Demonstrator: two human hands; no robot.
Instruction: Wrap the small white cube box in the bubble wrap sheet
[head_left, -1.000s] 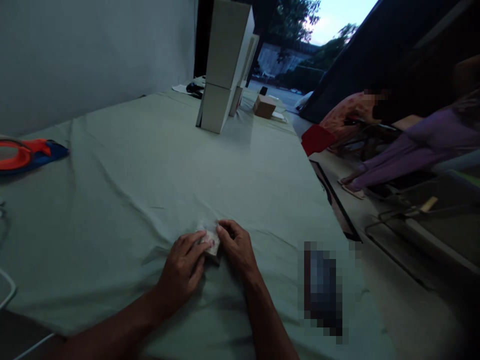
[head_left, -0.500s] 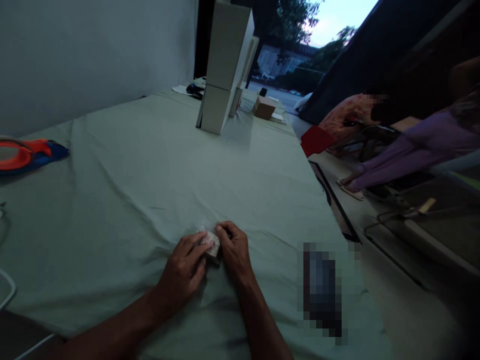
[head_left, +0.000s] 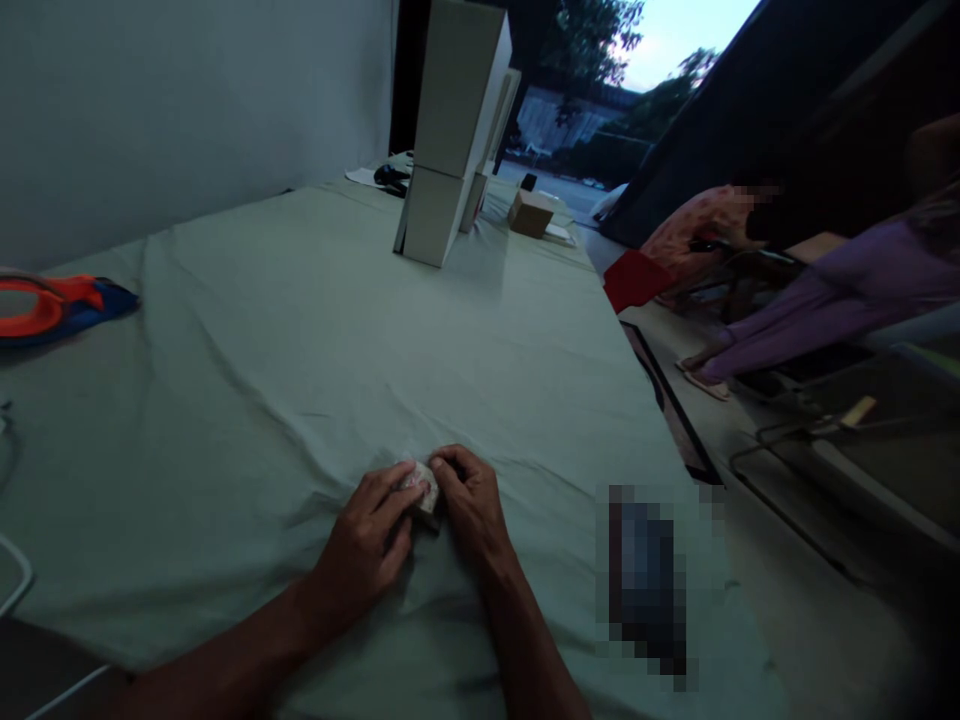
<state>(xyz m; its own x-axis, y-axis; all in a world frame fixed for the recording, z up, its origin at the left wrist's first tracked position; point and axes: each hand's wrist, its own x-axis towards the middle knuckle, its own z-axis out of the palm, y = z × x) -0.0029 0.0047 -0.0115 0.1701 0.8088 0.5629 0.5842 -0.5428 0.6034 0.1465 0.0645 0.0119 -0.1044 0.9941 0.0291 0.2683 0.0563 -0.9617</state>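
A small box (head_left: 426,503) with a pale, pinkish-marked top lies on the pale green cloth (head_left: 315,330) between my two hands. My left hand (head_left: 375,520) holds it from the left, with fingertips pressed on its top and the thumb low along the near side. At its right edge my right hand (head_left: 469,495) is closed, thumb and index finger pinched together against the box's upper right corner. What lies in that pinch is hidden. Something clear and shiny, perhaps plastic film (head_left: 409,457), shows just beyond the box.
An orange and blue object (head_left: 67,308) lies at the left. Tall pale boxes (head_left: 439,140) stand farther back, near a small brown carton (head_left: 530,213). A blurred-out dark item (head_left: 646,575) is at the right. Beyond the table edge are two people and a red chair (head_left: 637,280).
My right hand has shifted very slightly, and the pale top of the box looks a little more tilted at its right side. My left hand stays in place.
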